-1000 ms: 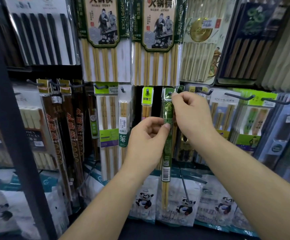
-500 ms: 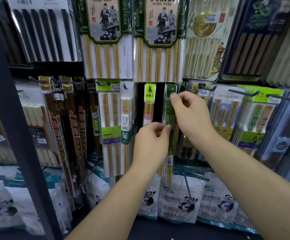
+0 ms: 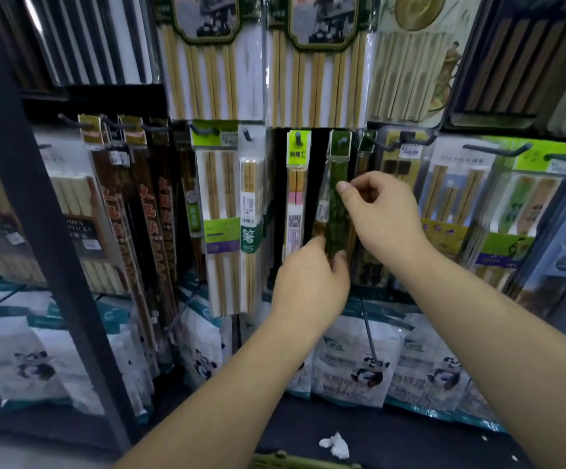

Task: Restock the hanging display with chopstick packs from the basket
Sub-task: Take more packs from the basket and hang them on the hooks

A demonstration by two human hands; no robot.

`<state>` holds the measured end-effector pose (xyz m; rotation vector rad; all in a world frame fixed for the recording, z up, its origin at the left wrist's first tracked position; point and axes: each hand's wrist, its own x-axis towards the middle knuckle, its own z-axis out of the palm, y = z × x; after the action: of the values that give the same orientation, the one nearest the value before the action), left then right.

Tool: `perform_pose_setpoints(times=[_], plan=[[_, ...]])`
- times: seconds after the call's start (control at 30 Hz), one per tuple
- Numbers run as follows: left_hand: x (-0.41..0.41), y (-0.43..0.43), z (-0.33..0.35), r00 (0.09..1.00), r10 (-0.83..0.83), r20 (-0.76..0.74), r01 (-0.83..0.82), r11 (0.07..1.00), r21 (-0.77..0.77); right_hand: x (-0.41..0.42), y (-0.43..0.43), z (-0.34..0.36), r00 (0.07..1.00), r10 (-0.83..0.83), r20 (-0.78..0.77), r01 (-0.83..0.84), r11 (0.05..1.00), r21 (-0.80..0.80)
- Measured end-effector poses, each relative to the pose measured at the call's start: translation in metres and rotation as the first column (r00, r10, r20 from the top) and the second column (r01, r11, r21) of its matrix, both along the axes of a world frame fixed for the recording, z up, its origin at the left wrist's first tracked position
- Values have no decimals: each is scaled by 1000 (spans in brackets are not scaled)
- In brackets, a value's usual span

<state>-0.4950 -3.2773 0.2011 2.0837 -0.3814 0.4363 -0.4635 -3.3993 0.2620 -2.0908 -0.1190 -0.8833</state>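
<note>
A narrow green chopstick pack hangs from a hook near the middle of the display, its top hole over the peg. My right hand pinches the pack's middle from the right with thumb and fingers. Lower down, my left hand holds the pack's bottom part, hiding it. A green basket rim peeks in at the bottom edge of the view.
Other hanging chopstick packs crowd both sides: a yellow-label pack just left, brown red-lettered packs further left. Panda-printed bags hang below. A dark metal post stands at left. A crumpled white scrap lies on the floor.
The view tilted downward. My right hand slid from the pack's top down to its middle, and my left hand moved lower on the pack. The pack's top now sits on the hook.
</note>
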Motion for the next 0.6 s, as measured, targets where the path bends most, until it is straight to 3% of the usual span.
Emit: perform_pose_setpoints(times=[0.17,0.33,0.47,0.6], plan=[[-33,25,-45,994,14,107,-32,984,175,-32,-7,-47,998,24,-52,-23,1000,21],[-53,77,-128,997,64,-35,-50,950,307,-82,-3,-141,937,158,-313,-166,986,0],[-74,119,-219,939,235,-253,-134,924,359,-123,13,-242,725,240,-646,-381,921,-86],[-106,153,-305,740,466,-484,-267,865,425,-150,33,-346,431,180,-884,-607,783,-136]])
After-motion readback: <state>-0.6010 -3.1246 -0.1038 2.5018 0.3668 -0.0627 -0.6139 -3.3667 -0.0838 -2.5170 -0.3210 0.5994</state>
